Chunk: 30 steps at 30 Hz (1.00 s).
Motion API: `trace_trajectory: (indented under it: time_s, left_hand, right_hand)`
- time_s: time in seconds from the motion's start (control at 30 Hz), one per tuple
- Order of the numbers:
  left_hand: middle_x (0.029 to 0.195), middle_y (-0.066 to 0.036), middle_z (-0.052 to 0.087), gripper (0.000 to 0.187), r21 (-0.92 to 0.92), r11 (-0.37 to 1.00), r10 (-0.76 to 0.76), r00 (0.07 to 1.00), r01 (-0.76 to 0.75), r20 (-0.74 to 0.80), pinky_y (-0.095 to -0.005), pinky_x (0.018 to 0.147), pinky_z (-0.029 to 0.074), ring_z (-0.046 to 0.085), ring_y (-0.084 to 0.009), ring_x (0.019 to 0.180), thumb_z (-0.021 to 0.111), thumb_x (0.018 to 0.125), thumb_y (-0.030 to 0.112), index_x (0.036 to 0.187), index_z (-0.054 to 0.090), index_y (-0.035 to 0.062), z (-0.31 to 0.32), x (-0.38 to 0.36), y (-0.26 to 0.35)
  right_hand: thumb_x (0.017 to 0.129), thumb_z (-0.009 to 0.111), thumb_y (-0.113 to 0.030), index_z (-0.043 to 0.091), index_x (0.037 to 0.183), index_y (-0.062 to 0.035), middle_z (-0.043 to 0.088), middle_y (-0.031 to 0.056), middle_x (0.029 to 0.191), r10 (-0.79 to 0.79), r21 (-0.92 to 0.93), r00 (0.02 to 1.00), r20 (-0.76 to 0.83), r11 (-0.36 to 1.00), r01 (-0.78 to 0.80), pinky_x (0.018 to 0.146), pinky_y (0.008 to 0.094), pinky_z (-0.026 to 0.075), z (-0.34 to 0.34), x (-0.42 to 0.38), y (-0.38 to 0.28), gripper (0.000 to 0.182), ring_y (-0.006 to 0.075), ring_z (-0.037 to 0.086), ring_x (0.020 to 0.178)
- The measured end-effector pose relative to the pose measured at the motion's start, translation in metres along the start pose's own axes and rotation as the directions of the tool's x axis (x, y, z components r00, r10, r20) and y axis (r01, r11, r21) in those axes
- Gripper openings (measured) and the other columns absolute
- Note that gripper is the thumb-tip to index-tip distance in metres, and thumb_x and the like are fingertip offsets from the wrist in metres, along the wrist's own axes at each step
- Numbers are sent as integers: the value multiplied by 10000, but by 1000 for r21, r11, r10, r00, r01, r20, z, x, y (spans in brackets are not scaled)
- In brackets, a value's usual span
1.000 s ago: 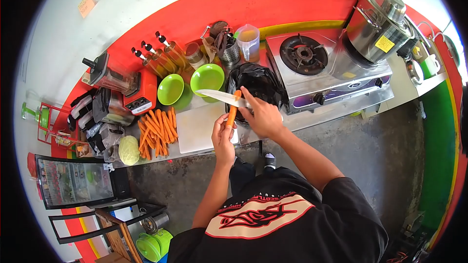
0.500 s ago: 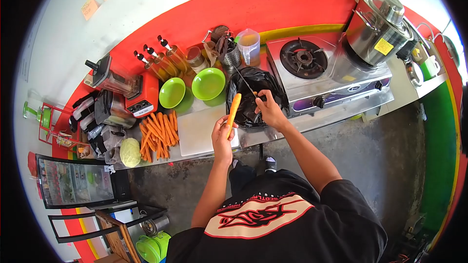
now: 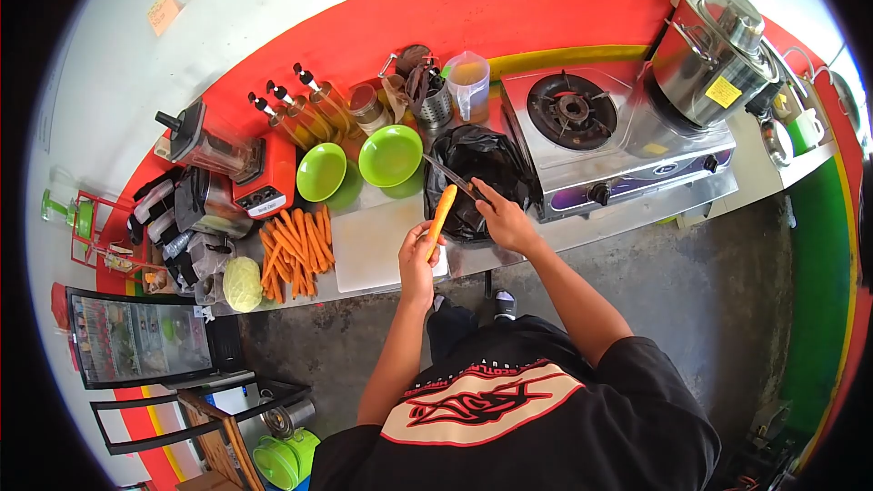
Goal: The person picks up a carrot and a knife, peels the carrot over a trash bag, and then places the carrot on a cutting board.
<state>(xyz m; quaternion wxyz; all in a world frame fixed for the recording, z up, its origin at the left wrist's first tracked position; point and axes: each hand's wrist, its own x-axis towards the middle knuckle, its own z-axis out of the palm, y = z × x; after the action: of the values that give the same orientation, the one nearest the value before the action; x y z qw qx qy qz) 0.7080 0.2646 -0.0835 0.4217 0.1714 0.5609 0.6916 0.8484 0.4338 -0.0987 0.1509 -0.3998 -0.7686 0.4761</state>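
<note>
A carrot [image 3: 441,213], just above the counter's [image 3: 582,235] front edge, points away from the body in the left hand [image 3: 416,256], whose fingers wrap its near end, probably to leave the rest free for a blade. The right hand [image 3: 506,221] grips a knife [image 3: 446,172] by its handle. Behind them sits a black plastic bag [image 3: 498,164], handily placed for scraps. Leftward along the front edge lie a white cutting board [image 3: 368,241], heaped carrots [image 3: 296,245] and a cabbage [image 3: 243,285]. The metal counter follows a red wall [image 3: 436,14] above a grey floor [image 3: 691,264]
</note>
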Motion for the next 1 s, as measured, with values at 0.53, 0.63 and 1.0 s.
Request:
trace_trajectory:
  time_s: [0.53, 0.63, 1.0]
  left_hand:
    - [1218, -163, 703, 303, 569, 682, 318, 887, -459, 334, -340, 928, 531, 695, -259, 1048, 561, 1034, 43, 1324, 635, -7, 20, 5, 17]
    - [1251, -168, 692, 311, 571, 624, 358, 845, -533, 398, -362, 931, 532, 689, -312, 1083, 561, 1033, 34, 1335, 629, 5, 23, 19, 10]
    - [1246, -212, 683, 302, 638, 478, 439, 793, -604, 422, -427, 988, 521, 671, -402, 1139, 546, 1034, 11, 1324, 626, -4, 24, 69, -8]
  right_hand:
    - [963, 726, -366, 433, 1467, -15, 734, 255, 836, -93, -368, 986, -138, 929, 36, 708, 564, 575, -31, -12, -35, 681, 472, 727, 800]
    - [960, 730, -369, 390, 1527, -30, 736, 242, 813, -84, -372, 990, -115, 928, 36, 732, 554, 574, -34, -14, -31, 744, 467, 725, 800]
    - [951, 736, -356, 380, 1533, -19, 746, 231, 838, -6, -430, 992, -128, 902, -49, 751, 562, 564, -55, -34, -12, 761, 462, 728, 827]
